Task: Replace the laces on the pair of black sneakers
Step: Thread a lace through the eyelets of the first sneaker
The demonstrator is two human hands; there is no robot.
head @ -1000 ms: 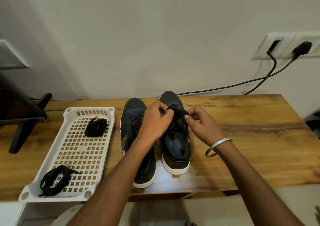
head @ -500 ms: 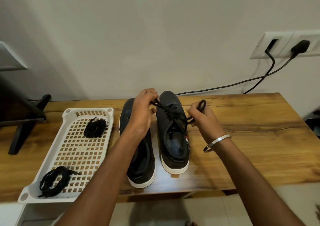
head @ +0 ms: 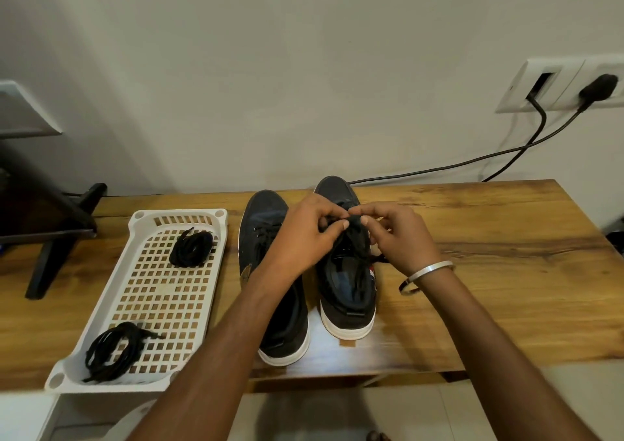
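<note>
Two black sneakers with white soles stand side by side on the wooden table, toes toward the wall. The left sneaker (head: 266,224) is partly covered by my left forearm. Over the tongue of the right sneaker (head: 347,288), my left hand (head: 304,234) and my right hand (head: 398,234) meet, both pinching its black lace (head: 354,224). A loose lace end (head: 378,258) trails off the shoe's right side. Two coiled black lace bundles lie in the white tray, one at the far end (head: 190,248) and one at the near end (head: 114,349).
The white perforated tray (head: 158,292) sits left of the shoes and overhangs the table's front edge. A dark stand (head: 50,231) is at the far left. Two black cables (head: 472,160) run from the wall socket (head: 557,84) behind the table.
My hands were apart, pulling the lace ends outward and up. They have come back together over the right sneaker's tongue, both pinching the lace.
</note>
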